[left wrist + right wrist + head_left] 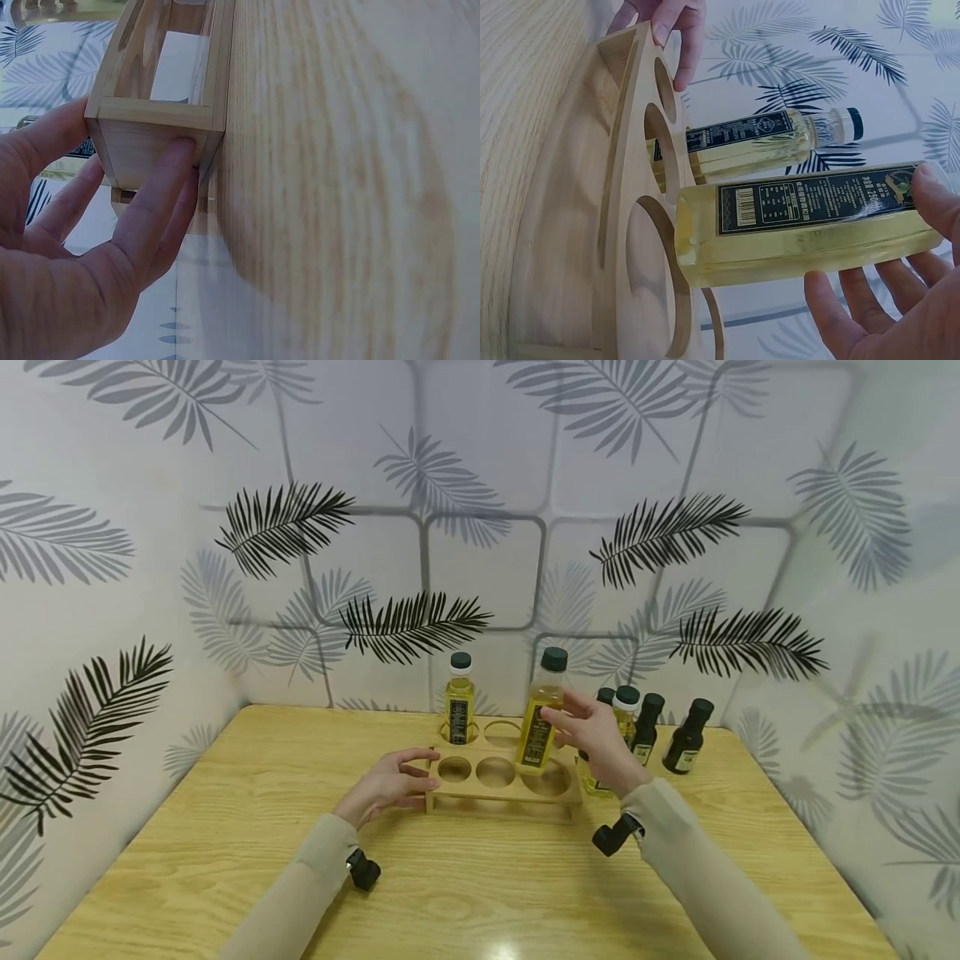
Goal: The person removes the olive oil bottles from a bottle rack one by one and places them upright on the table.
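My right hand (596,735) pinches a clear bottle of yellow oil (538,727) between thumb and fingers. The bottle has a dark green cap and a black label. It tilts slightly, its base over the front-right hole of a two-tier wooden bottle rack (504,793). In the right wrist view, the base of this oil bottle (810,225) is just off the hole's rim. At the rack's left end, my left hand (386,787) rests fairly straight fingertips on the end panel and top edge. A similar oil bottle (460,702) stands in the back-left hole.
Right of the rack, behind my right hand, another oil bottle (625,714) stands partly hidden. Several dark bottles, including one dark bottle (687,737) farthest right, stand near it. A leaf-patterned wall covering (480,568) borders the back of the wooden table (465,885).
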### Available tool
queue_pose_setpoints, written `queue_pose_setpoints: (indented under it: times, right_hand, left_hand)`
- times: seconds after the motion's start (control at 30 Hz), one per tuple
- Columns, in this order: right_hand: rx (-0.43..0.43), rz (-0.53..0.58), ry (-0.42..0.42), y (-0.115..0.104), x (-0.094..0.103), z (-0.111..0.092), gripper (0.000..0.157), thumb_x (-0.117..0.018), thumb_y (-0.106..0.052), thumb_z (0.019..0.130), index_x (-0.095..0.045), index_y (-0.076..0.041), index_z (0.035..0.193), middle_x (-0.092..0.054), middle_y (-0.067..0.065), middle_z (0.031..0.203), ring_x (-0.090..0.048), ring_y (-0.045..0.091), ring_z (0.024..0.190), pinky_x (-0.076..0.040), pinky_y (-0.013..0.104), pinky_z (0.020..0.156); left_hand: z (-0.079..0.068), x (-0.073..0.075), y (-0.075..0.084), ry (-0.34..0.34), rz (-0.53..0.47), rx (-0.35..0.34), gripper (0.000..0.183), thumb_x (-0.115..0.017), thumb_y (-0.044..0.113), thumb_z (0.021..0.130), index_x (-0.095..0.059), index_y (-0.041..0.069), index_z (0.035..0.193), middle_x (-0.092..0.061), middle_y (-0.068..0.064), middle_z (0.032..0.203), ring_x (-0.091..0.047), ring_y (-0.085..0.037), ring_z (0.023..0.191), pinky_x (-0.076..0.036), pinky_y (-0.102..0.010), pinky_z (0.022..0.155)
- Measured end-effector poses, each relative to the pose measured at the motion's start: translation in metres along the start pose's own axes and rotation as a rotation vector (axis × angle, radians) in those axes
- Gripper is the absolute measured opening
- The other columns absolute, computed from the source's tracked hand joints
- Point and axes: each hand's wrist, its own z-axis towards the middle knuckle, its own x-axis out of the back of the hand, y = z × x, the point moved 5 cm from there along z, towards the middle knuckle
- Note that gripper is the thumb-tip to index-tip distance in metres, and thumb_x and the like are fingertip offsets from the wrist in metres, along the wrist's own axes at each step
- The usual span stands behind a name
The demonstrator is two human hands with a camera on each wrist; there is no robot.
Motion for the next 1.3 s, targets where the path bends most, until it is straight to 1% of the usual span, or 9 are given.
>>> queue_pose_setpoints:
  times: [0.17, 0.3, 0.57, 0.8, 0.93, 1.0, 1.1, 1.2, 1.3]
  right_hand:
    - [0.008, -0.019, 0.014, -0.001, 0.009, -0.007, 0.08, -0.069, -0.03, 0.093, -0.024, -0.013, 0.157, -0.025, 0.014, 0.161, -0.041, 0.031, 0.14, -0.045, 0.046, 0.108]
    - [0.013, -0.036, 0.009, -0.002, 0.016, -0.012, 0.08, -0.069, -0.03, 0.093, -0.024, -0.013, 0.157, -0.027, 0.014, 0.16, -0.042, 0.031, 0.139, -0.044, 0.046, 0.109]
    - [0.007, -0.094, -0.005, -0.005, 0.03, -0.025, 0.081, -0.069, -0.033, 0.093, -0.023, -0.015, 0.157, -0.027, 0.014, 0.16, -0.042, 0.032, 0.139, -0.049, 0.04, 0.104]
    - [0.018, -0.107, -0.009, -0.006, 0.046, -0.036, 0.082, -0.068, -0.034, 0.093, -0.021, -0.014, 0.158, -0.026, 0.015, 0.16, -0.039, 0.034, 0.14, -0.042, 0.048, 0.109]
    - [0.018, -0.116, 0.005, -0.006, 0.054, -0.039, 0.084, -0.067, -0.033, 0.094, -0.018, -0.012, 0.158, -0.023, 0.018, 0.161, -0.039, 0.034, 0.14, -0.044, 0.045, 0.108]
    - [0.021, -0.127, 0.011, -0.006, 0.057, -0.04, 0.083, -0.067, -0.034, 0.095, -0.018, -0.011, 0.158, -0.024, 0.019, 0.16, -0.047, 0.029, 0.135, -0.046, 0.042, 0.105]
    - [0.032, -0.132, 0.015, -0.006, 0.06, -0.041, 0.081, -0.066, -0.033, 0.095, -0.019, -0.01, 0.158, -0.03, 0.019, 0.158, -0.06, 0.011, 0.118, -0.049, 0.039, 0.103]
    - [0.045, -0.128, 0.009, -0.007, 0.061, -0.041, 0.08, -0.065, -0.033, 0.096, -0.021, -0.01, 0.158, -0.03, 0.018, 0.158, -0.06, -0.006, 0.104, -0.05, 0.039, 0.102]
    - [0.049, -0.119, 0.009, -0.008, 0.062, -0.042, 0.078, -0.066, -0.033, 0.095, -0.025, -0.011, 0.157, -0.032, 0.018, 0.157, -0.06, -0.008, 0.102, -0.051, 0.037, 0.101]
  left_hand:
    - [0.0, -0.001, 0.0, -0.005, -0.007, 0.005, 0.055, -0.074, 0.011, 0.088, -0.056, 0.019, 0.139, -0.052, -0.022, 0.129, -0.066, -0.023, 0.1, -0.058, -0.044, 0.087]
    - [0.001, -0.001, 0.0, -0.003, -0.002, 0.002, 0.055, -0.073, 0.011, 0.089, -0.055, 0.02, 0.14, -0.052, -0.021, 0.129, -0.066, -0.023, 0.101, -0.058, -0.044, 0.087]
    - [0.002, -0.001, -0.001, -0.003, -0.016, 0.006, 0.055, -0.073, 0.009, 0.089, -0.055, 0.019, 0.14, -0.052, -0.021, 0.127, -0.066, -0.023, 0.099, -0.059, -0.043, 0.086]
    - [0.002, 0.0, -0.001, -0.001, -0.014, 0.005, 0.054, -0.072, 0.01, 0.089, -0.055, 0.019, 0.14, -0.052, -0.021, 0.128, -0.066, -0.023, 0.099, -0.059, -0.042, 0.087]
    - [0.002, 0.0, 0.0, 0.001, -0.009, 0.005, 0.053, -0.072, 0.01, 0.089, -0.056, 0.019, 0.139, -0.051, -0.022, 0.128, -0.066, -0.023, 0.1, -0.058, -0.042, 0.087]
    - [0.002, 0.0, 0.0, 0.0, -0.009, 0.007, 0.053, -0.073, 0.01, 0.089, -0.056, 0.02, 0.139, -0.051, -0.022, 0.128, -0.066, -0.023, 0.099, -0.058, -0.042, 0.087]
    - [0.001, 0.0, 0.0, -0.002, -0.01, 0.008, 0.054, -0.073, 0.01, 0.089, -0.056, 0.02, 0.139, -0.051, -0.022, 0.128, -0.066, -0.023, 0.099, -0.058, -0.042, 0.087]
    - [0.001, 0.0, 0.0, -0.002, -0.011, 0.01, 0.054, -0.073, 0.01, 0.089, -0.056, 0.02, 0.139, -0.051, -0.022, 0.129, -0.067, -0.023, 0.099, -0.058, -0.042, 0.087]
    - [0.001, 0.0, 0.0, 0.0, -0.012, 0.012, 0.053, -0.072, 0.01, 0.089, -0.056, 0.02, 0.139, -0.051, -0.021, 0.129, -0.067, -0.023, 0.098, -0.059, -0.042, 0.086]
